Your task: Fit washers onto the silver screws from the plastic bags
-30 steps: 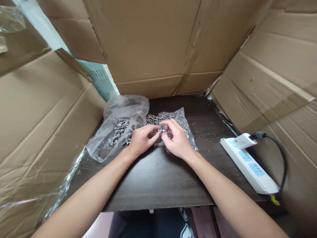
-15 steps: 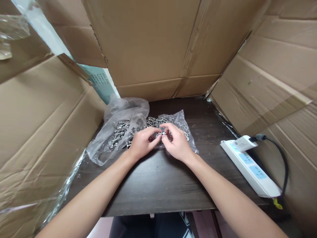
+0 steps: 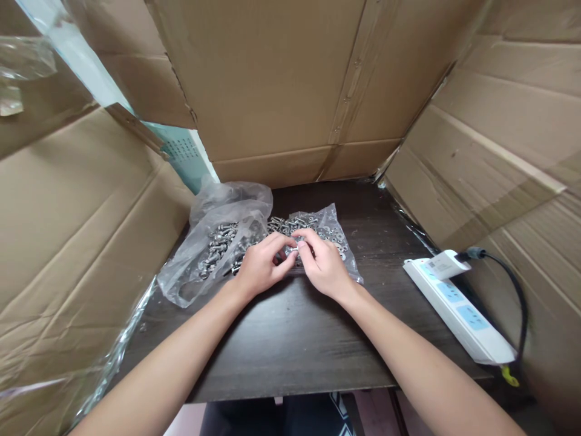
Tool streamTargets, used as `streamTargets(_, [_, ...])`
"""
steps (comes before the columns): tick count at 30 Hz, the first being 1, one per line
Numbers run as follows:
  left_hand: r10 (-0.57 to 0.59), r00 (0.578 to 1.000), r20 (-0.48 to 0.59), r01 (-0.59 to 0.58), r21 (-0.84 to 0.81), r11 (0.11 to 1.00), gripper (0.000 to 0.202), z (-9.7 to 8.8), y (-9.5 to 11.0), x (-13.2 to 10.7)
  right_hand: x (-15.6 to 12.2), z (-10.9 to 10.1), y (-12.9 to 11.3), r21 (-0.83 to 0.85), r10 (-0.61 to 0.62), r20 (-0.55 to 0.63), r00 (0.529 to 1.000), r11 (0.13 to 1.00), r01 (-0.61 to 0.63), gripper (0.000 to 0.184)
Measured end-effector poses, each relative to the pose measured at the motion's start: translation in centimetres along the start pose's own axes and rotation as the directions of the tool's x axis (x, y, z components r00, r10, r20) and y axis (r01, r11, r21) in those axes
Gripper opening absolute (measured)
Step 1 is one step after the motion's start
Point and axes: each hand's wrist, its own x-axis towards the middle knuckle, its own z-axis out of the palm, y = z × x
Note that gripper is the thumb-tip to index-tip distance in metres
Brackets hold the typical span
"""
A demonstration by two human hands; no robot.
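Over the plastic bags, my left hand point(image 3: 263, 263) and my right hand point(image 3: 324, 263) meet with fingertips almost touching. Between them a small shiny bolt point(image 3: 295, 248) is pinched, its shaft lying sideways. The thumb and fingers of both hands are closed on it; the right fingertips hide its right end, so any nut or washer there cannot be made out. Behind and left of my hands lie many loose bolts point(image 3: 221, 242) on clear plastic. Flat washers point(image 3: 338, 236) are scattered on the clear plastic bag point(image 3: 327, 213) beyond my right hand.
A crumpled clear bag point(image 3: 181, 275) covers part of the left pile. On the right of the dark table point(image 3: 290, 339) stands a white power strip point(image 3: 485, 345) with a plugged-in adapter point(image 3: 447, 264) and black cable. Cardboard walls point(image 3: 272, 79) enclose the back and both sides.
My right fingers have shifted slightly over the bolt and now cover more of its right end. Both hands stay in nearly the same place; the camera view has tilted a little.
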Motion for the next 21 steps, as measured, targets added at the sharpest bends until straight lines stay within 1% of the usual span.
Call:
streamTargets(6, [-0.025,0.999,0.025,0.024,0.029,0.999,0.012,0.0,0.06,-0.07,0.01,0.03,0.01,0.02,-0.012,0.013,1.0,1.0,0.012,0.027])
streamTargets(11, [-0.048,0.999,0.014,0.048,0.026,0.999,0.012,0.13,-0.27,-0.16,-0.05,0.26,0.13,0.043,-0.04,-0.018,0.999,0.998,0.041,0.025])
streamTargets(13, [-0.043,0.999,0.008,0.043,0.027,0.999,0.011,0.13,-0.34,-0.1,0.0,0.28,0.18,0.051,-0.049,-0.016,0.999,0.997,0.05,0.026])
streamTargets(15, [-0.032,0.999,0.0,0.032,0.044,0.999,0.01,0.16,-0.38,-0.01,0.14,0.13,0.26,0.043,-0.034,0.004,0.999,0.999,0.034,0.028])
streamTargets(18, [-0.006,1.0,0.011,0.005,0.125,0.992,0.008,0.45,-0.47,0.05,0.41,-0.33,0.48,-0.039,0.015,0.071,0.997,0.999,-0.012,0.031])
streamTargets(21, [-0.001,0.999,0.047,-0.007,0.188,0.982,0.008,0.88,-0.49,0.12,0.58,-0.62,0.74,-0.156,0.025,0.119,0.993,0.988,-0.006,0.034])
